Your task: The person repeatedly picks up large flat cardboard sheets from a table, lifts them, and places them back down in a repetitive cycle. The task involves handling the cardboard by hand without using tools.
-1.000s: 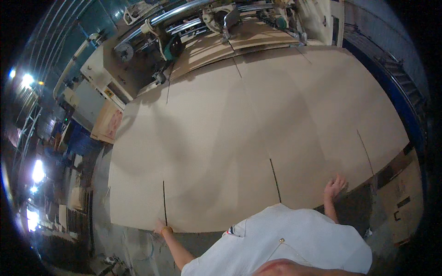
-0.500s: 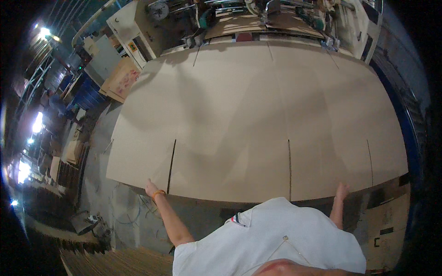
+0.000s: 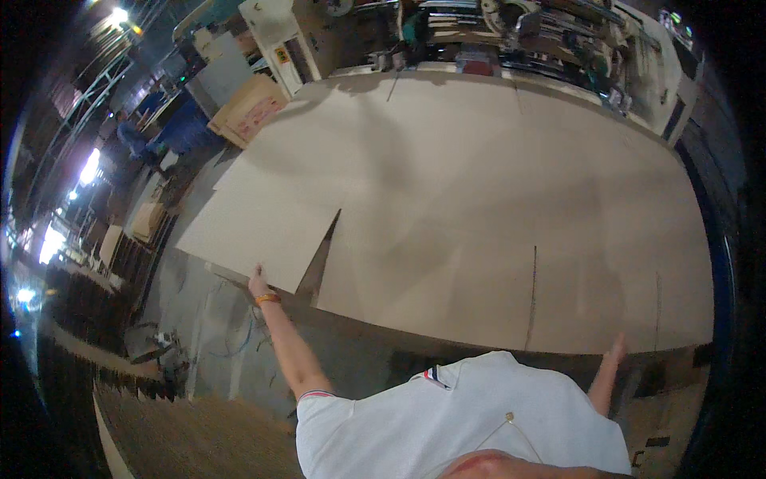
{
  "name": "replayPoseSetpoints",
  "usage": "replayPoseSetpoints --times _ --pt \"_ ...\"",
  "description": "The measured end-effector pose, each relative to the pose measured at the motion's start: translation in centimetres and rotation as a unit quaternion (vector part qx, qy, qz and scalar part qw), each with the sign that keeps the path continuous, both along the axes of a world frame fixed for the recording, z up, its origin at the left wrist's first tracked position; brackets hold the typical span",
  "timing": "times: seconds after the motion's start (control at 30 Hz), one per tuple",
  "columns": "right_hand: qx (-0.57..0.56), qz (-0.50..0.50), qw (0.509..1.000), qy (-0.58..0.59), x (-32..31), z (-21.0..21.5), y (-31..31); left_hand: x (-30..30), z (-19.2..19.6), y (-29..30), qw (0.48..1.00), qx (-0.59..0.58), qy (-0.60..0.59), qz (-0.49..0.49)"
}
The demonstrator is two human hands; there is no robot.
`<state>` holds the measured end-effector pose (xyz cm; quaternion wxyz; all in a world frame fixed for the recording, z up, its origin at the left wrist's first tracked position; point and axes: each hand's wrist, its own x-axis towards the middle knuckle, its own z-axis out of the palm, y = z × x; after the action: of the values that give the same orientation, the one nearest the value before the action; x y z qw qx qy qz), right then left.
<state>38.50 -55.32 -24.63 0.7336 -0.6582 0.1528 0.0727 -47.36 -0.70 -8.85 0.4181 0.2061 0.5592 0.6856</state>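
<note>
A large tan cardboard sheet point(image 3: 447, 199) spreads out in front of me, its far edge at a machine. Dark slots cut into its near side. The leftmost of these gapes as a wedge, with the left flap point(image 3: 255, 219) skewed away from the rest of the sheet. My left hand point(image 3: 258, 283), with an orange band at the wrist, is closed on that flap's near edge, thumb on top and fingers hidden beneath. At the near edge on the right, my right hand point(image 3: 617, 349) grips the sheet; its fingers show only in part.
The machine point(image 3: 511, 36) with rollers and metal parts stands along the far side, between pale housings. Printed cardboard point(image 3: 249, 110) leans at the far left. Stacked cardboard point(image 3: 191, 423) lies at my lower left. A person point(image 3: 136, 137) is far off on the left.
The left flap has swung out of line, and the narrow left slot has widened into a wedge. My left hand has moved farther forward with the flap. The whole view has shifted somewhat.
</note>
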Motion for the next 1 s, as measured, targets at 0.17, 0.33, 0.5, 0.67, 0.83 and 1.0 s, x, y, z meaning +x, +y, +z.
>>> replayPoseSetpoints --times 0.17,0.33,0.5,0.67,0.83,1.0 --pt "-0.122 0.071 0.990 0.021 -0.4 0.4 0.0 3.1 6.5 -2.6 0.992 0.100 0.065 0.046" --pt "-0.581 0.124 0.802 -0.062 -1.6 3.3 4.6 7.1 7.6 -7.9 0.957 0.187 0.216 -0.053" --pt "-0.298 0.237 0.919 -0.105 -4.9 11.3 17.5 12.0 8.2 -15.7 0.898 0.098 0.374 -0.210" --pt "0.166 0.550 0.818 -0.005 -8.7 24.3 28.6 19.9 12.9 -20.5 0.756 0.236 0.512 -0.333" --pt "0.142 0.552 0.822 0.023 -5.6 33.1 40.1 26.9 12.1 -22.8 0.592 0.278 0.620 -0.433" --pt "-0.107 0.490 0.848 -0.173 -4.3 30.4 50.8 28.3 9.9 -23.8 0.595 0.261 0.637 -0.414"
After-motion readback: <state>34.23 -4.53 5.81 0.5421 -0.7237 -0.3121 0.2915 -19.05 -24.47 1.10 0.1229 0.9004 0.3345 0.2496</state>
